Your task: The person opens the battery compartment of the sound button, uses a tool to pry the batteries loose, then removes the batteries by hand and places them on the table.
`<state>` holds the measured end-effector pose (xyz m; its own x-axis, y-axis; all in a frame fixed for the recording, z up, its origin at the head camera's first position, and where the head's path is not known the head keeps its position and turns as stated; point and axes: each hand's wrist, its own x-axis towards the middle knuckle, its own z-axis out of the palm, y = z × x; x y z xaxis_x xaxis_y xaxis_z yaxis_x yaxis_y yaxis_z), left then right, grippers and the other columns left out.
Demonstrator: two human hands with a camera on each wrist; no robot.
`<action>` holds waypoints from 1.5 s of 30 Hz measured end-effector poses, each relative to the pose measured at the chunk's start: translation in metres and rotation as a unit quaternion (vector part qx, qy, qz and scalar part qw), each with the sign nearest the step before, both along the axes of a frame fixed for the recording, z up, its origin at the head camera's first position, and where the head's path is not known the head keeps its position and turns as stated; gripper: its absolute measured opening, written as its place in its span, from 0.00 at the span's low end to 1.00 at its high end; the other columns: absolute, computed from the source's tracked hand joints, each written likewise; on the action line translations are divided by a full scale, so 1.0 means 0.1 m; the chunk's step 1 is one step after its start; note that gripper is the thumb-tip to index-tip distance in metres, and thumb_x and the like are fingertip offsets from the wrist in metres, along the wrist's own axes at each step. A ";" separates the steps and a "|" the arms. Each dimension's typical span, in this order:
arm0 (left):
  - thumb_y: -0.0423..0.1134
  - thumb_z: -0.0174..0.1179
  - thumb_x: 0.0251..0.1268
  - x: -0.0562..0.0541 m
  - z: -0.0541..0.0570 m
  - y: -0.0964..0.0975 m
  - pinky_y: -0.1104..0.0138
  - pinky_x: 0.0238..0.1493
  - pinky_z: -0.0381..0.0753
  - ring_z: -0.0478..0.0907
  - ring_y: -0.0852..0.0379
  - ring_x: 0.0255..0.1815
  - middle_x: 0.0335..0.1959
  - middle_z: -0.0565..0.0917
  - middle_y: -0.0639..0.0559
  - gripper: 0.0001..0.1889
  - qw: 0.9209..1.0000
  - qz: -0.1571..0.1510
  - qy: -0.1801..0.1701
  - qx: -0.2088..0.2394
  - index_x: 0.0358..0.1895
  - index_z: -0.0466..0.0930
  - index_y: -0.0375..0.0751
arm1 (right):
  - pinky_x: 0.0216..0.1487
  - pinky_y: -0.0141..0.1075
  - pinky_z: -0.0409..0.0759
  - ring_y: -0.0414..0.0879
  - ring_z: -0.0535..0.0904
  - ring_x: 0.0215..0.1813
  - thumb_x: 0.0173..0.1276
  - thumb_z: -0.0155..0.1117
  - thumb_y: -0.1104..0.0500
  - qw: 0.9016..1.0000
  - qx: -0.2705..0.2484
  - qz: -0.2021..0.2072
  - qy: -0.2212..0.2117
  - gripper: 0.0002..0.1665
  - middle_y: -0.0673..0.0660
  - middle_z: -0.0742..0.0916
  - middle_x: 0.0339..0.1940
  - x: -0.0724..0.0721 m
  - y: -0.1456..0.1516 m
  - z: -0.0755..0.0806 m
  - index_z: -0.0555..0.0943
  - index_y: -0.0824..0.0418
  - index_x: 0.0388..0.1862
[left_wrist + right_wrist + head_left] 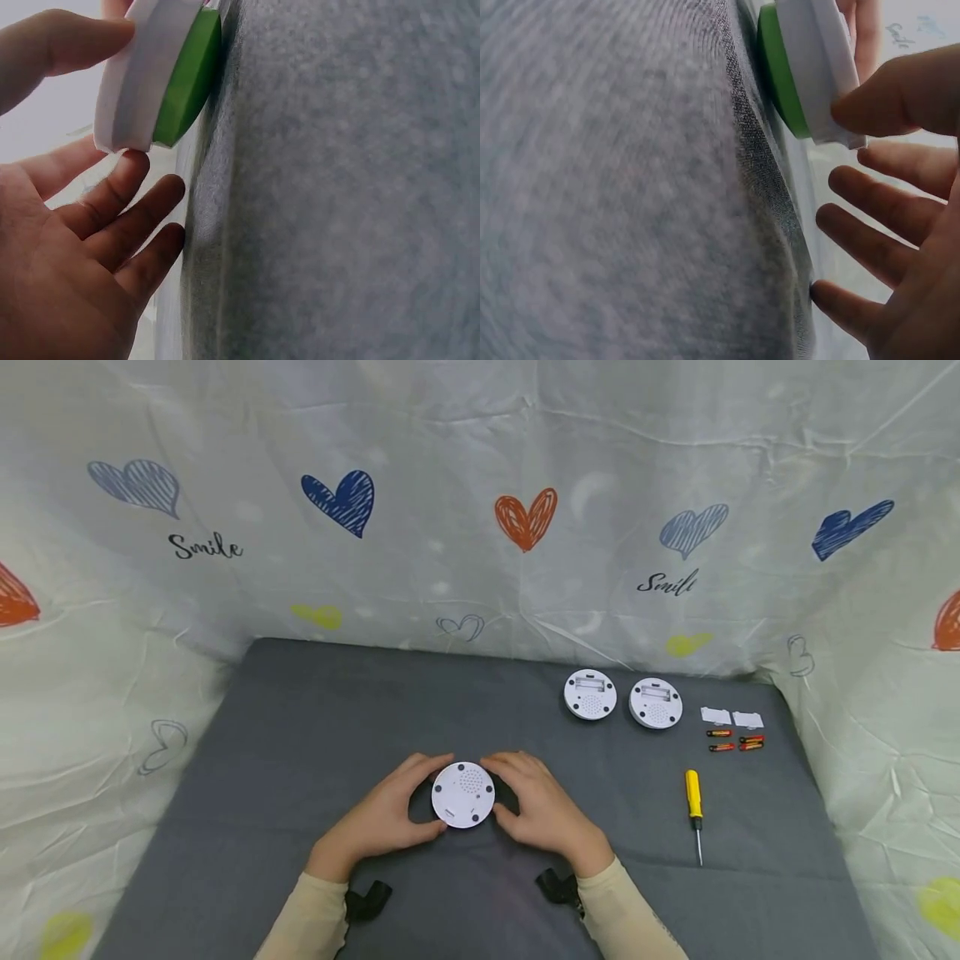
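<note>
A round white battery-powered device [462, 795] sits in the middle, its back with speaker holes and dark round feet facing up. Its underside is a green face [189, 82], seen from the side in both wrist views, close over the grey cloth. My left hand [393, 810] grips the left of its rim between thumb and forefinger. On the other side my right hand [543, 810] holds the rim the same way, thumb nearer me. The remaining fingers of each hand spread loosely beside the device.
Two similar white devices, one left [590, 695] and one right [656, 703], lie at the back right with battery compartments uncovered. Beside them are white battery covers [716, 717] and several small batteries [722, 747]. A yellow-handled screwdriver [693, 793] lies nearer. Printed curtains [450, 577] surround the grey-covered table [337, 710].
</note>
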<state>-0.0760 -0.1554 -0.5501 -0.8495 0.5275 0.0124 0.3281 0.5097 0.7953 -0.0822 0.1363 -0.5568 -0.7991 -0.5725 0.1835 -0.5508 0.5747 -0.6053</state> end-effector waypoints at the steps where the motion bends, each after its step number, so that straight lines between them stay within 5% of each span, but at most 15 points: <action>1: 0.42 0.83 0.61 0.00 0.00 0.00 0.49 0.68 0.80 0.77 0.60 0.66 0.66 0.77 0.61 0.47 1.000 0.000 -0.001 -0.002 0.84 0.69 0.51 | 0.82 0.56 0.65 0.54 0.78 0.74 0.69 0.74 0.64 1.000 -0.001 -0.002 -0.001 0.36 0.57 0.84 0.70 0.00 -0.01 0.00 0.79 0.61 0.76; 8: 0.48 0.86 0.56 0.04 0.02 0.05 0.53 0.64 0.81 0.77 0.62 0.60 0.60 0.76 0.63 0.43 1.000 0.013 -0.001 -0.024 0.75 0.73 0.57 | 0.82 0.58 0.66 0.52 0.83 0.69 0.73 0.71 0.68 1.000 -0.018 -0.004 -0.005 0.28 0.56 0.88 0.65 -0.01 -0.05 0.03 0.83 0.63 0.72; 13: 0.52 0.85 0.56 0.07 0.02 0.11 0.48 0.70 0.79 0.77 0.55 0.68 0.68 0.77 0.57 0.47 0.998 0.024 0.020 -0.050 0.78 0.71 0.47 | 0.84 0.59 0.62 0.51 0.79 0.74 0.66 0.75 0.65 1.000 -0.005 0.020 -0.020 0.41 0.56 0.85 0.71 0.01 -0.03 0.04 0.77 0.62 0.79; 20: 0.56 0.84 0.58 0.07 0.02 0.13 0.40 0.76 0.72 0.73 0.44 0.78 0.77 0.77 0.51 0.51 0.997 0.017 0.038 -0.066 0.83 0.70 0.45 | 0.86 0.58 0.57 0.52 0.73 0.78 0.65 0.84 0.45 0.998 0.021 0.038 -0.043 0.54 0.56 0.80 0.75 0.01 -0.01 0.03 0.71 0.59 0.85; 27: 0.55 0.86 0.54 0.07 0.01 0.10 0.40 0.75 0.72 0.73 0.44 0.77 0.77 0.77 0.52 0.53 0.998 0.016 0.031 -0.051 0.83 0.70 0.47 | 0.72 0.52 0.77 0.50 0.77 0.71 0.61 0.88 0.43 0.999 -0.003 0.023 -0.049 0.54 0.52 0.81 0.69 0.00 0.02 0.01 0.75 0.57 0.82; 31: 0.54 0.86 0.56 0.06 0.03 0.09 0.39 0.73 0.74 0.76 0.44 0.75 0.74 0.79 0.53 0.50 0.998 0.016 0.028 -0.045 0.82 0.72 0.48 | 0.70 0.52 0.79 0.48 0.78 0.69 0.64 0.87 0.46 0.998 -0.011 0.030 -0.046 0.50 0.51 0.81 0.69 0.01 0.04 0.05 0.76 0.55 0.82; 38: 0.55 0.84 0.58 0.03 0.04 0.09 0.42 0.74 0.75 0.76 0.47 0.75 0.73 0.79 0.57 0.46 0.999 0.020 0.022 -0.036 0.80 0.74 0.52 | 0.71 0.51 0.79 0.48 0.78 0.72 0.73 0.78 0.50 0.998 -0.038 0.048 0.016 0.33 0.53 0.82 0.71 0.02 0.04 0.10 0.82 0.53 0.75; 45: 0.58 0.83 0.61 0.02 0.02 0.07 0.41 0.71 0.77 0.78 0.47 0.72 0.73 0.80 0.58 0.44 0.999 0.019 0.027 -0.032 0.79 0.75 0.52 | 0.70 0.50 0.81 0.50 0.80 0.72 0.73 0.77 0.54 0.987 -0.024 0.079 0.137 0.20 0.55 0.85 0.70 0.05 -0.09 0.13 0.90 0.51 0.62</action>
